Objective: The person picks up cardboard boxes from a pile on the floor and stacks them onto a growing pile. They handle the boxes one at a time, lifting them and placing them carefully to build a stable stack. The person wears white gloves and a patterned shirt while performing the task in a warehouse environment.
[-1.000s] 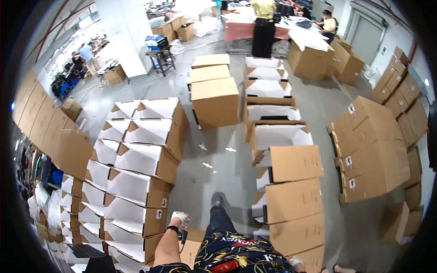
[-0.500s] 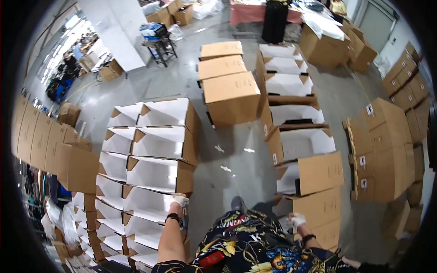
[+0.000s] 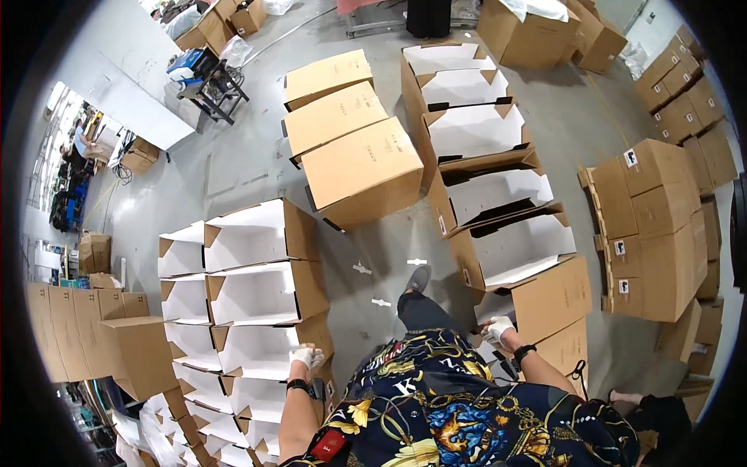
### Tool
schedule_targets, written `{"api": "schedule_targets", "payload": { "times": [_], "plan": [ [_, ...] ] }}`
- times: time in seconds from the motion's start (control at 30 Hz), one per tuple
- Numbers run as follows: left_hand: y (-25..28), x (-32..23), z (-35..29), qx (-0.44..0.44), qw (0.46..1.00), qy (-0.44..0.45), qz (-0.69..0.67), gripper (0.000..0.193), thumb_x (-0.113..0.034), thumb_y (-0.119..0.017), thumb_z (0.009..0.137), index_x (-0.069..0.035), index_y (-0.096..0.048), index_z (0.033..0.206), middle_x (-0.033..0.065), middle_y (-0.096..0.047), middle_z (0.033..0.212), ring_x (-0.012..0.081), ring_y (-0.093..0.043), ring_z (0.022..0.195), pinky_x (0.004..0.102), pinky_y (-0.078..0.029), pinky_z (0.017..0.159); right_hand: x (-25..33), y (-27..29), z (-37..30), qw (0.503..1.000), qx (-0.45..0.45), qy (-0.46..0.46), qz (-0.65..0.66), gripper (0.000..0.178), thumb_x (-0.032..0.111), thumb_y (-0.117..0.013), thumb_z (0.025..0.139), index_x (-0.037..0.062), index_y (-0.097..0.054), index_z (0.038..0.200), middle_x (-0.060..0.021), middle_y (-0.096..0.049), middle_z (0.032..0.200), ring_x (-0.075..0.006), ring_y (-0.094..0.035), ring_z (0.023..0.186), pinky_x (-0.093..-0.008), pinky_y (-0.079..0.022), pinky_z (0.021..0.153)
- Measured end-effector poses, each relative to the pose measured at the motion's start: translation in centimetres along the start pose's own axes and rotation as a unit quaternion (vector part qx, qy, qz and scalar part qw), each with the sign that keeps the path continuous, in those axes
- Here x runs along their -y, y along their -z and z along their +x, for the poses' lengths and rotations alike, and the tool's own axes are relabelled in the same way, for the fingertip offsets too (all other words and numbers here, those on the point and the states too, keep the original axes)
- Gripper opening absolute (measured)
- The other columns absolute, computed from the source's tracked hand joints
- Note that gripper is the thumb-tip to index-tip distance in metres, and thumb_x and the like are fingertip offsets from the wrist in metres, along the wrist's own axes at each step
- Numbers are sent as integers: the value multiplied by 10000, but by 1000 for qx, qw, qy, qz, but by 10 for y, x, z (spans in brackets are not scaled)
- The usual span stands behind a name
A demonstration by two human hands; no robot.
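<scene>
My left hand [image 3: 307, 356], in a white glove, is closed at the right edge of the left block of open cartons [image 3: 253, 300], which have white insides. A narrow grey thing [image 3: 317, 387] shows below it; whether my fingers hold it is unclear. My right hand [image 3: 496, 328], also gloved, has curled fingers beside a closed brown carton [image 3: 551, 296] in the right row. Anything inside that grip is hidden. Just ahead of that carton, an open white-lined carton [image 3: 517, 251] stands with its flaps up.
Three closed cartons [image 3: 362, 163] stand ahead in the aisle. White scraps [image 3: 380, 303] lie on the floor near my shoe [image 3: 420, 278]. Stacked cartons on a pallet [image 3: 650, 233] are at right. Another person's arm [image 3: 626, 397] shows at lower right.
I have stepped forward up the aisle, and the view has turned. My right hand has come up and forward along the right row; my left stays by the left cartons.
</scene>
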State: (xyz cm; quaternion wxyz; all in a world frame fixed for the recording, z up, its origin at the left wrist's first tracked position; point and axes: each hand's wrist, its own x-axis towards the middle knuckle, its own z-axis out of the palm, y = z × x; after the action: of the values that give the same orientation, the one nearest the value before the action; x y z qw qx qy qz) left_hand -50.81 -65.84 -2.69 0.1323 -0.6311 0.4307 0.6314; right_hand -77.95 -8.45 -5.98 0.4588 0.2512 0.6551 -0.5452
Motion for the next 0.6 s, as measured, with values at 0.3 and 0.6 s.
{"api": "schedule_targets", "payload": {
  "times": [0.3,0.6],
  "plan": [
    [-96,-301,64,-31,985,-166,11,142,-155,-609,880,-97,-582,1007,40,-632,824,160,-640,685,273,-502,571,272,-55,162,988,54,-1,142,192,206,-467,867,37,-556,887,-93,-540,638,-253,-546,552,-326,-427,464],
    [-163,-532,278,-203,938,-244,142,524,-319,-638,864,-27,-492,1274,168,-577,1217,260,-594,1018,372,-469,842,476,-200,223,981,-66,174,-55,303,-45,-593,799,-26,-588,1101,-81,-648,808,-142,-609,664,-242,-470,557]
  ]
}}
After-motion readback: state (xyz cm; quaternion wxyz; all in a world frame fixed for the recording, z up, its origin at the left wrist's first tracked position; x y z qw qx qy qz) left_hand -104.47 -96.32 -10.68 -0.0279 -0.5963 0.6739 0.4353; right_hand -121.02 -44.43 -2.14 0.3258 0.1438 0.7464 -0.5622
